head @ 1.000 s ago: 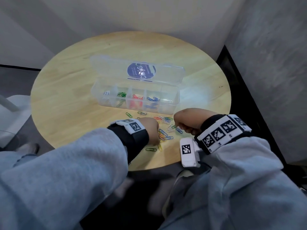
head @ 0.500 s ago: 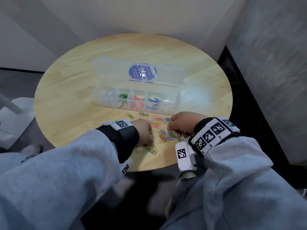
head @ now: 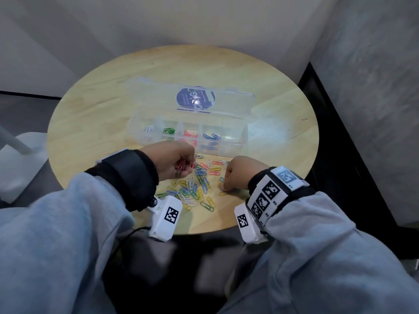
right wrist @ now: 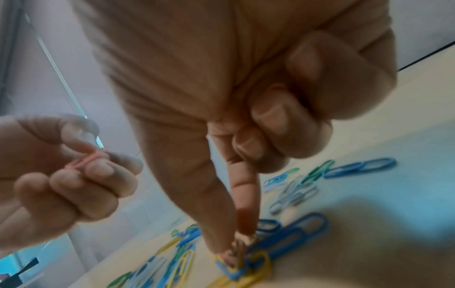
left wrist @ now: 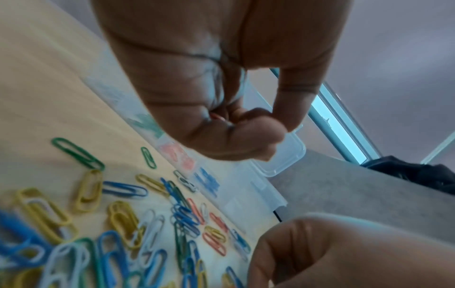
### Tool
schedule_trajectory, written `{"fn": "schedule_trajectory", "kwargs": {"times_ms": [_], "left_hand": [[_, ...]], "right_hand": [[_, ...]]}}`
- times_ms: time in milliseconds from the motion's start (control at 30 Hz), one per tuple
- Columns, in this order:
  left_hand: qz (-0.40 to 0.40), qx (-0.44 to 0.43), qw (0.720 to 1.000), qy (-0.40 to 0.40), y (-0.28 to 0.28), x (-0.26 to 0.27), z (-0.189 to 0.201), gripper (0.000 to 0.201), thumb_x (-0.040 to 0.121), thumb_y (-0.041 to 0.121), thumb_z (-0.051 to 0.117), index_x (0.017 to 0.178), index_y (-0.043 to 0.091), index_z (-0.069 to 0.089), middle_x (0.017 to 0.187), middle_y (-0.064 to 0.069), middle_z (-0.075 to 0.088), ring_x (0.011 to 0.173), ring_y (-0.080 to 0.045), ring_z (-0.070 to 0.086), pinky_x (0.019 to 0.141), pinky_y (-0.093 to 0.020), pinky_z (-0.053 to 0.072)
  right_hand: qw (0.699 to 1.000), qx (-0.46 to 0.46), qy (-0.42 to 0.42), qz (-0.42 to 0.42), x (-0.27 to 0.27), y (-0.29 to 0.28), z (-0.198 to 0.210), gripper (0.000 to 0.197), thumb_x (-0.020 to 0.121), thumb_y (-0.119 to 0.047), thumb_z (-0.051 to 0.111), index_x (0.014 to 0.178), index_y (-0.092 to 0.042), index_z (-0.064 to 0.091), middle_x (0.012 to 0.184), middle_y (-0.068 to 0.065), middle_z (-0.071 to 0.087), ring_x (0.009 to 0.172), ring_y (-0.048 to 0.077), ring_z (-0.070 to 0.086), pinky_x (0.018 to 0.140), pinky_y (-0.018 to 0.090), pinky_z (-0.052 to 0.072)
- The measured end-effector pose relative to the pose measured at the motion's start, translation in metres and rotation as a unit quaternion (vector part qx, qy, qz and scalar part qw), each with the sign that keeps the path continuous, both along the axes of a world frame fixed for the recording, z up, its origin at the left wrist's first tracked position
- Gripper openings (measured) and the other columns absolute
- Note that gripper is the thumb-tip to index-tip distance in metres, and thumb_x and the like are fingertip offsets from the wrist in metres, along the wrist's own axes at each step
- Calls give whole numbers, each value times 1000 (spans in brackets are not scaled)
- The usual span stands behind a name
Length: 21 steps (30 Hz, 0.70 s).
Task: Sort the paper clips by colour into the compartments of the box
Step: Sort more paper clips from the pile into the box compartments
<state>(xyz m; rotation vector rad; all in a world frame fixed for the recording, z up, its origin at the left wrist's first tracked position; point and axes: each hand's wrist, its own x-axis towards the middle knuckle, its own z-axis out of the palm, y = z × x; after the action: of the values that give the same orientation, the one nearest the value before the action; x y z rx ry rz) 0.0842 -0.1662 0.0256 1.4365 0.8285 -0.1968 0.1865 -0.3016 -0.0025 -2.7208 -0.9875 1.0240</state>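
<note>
The clear compartment box (head: 242, 141) stands on the table, lid open behind it. From the left its cells hold white (head: 148, 129), green (head: 169, 131), red (head: 189, 134) and blue clips (head: 212, 137). A mixed pile of paper clips (head: 195, 189) lies in front of the box. My left hand (head: 188, 166) hovers above the pile's left side, fingers curled round red clips (right wrist: 86, 160). At the pile's right edge my right hand (head: 223, 188) points down. Its thumb and forefinger (right wrist: 243, 194) pinch a clip (right wrist: 236, 251) of unclear colour among yellow and blue ones.
The round wooden table (head: 90, 114) sits in a corner, with walls behind and to the right. Its near edge runs just below my wrists. A white base (head: 20, 159) stands on the floor at the left. The box's rightmost cell (head: 231, 138) holds something pale.
My left hand has risen off the pile with red clips and moved towards the box. My right hand has drawn back to the pile's right edge and now pinches down there.
</note>
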Motion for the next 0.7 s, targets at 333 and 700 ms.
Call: {"fn": "schedule_trajectory", "kwargs": {"times_ms": [333, 700], "left_hand": [[26, -44, 999, 8, 2, -6, 4, 23, 84, -2, 35, 68, 13, 44, 42, 0, 48, 32, -7, 41, 30, -11, 28], [15, -15, 999, 33, 4, -5, 1, 28, 86, -1, 30, 72, 11, 51, 60, -2, 43, 31, -5, 41, 31, -10, 30]], "right_hand": [[1000, -3, 18, 5, -2, 1, -5, 16, 73, -15, 66, 84, -6, 70, 78, 7, 59, 72, 21, 54, 66, 27, 43], [978, 110, 146, -100, 9, -5, 17, 16, 80, -13, 56, 65, -11, 57, 56, 4, 47, 45, 17, 37, 47, 23, 31]]}}
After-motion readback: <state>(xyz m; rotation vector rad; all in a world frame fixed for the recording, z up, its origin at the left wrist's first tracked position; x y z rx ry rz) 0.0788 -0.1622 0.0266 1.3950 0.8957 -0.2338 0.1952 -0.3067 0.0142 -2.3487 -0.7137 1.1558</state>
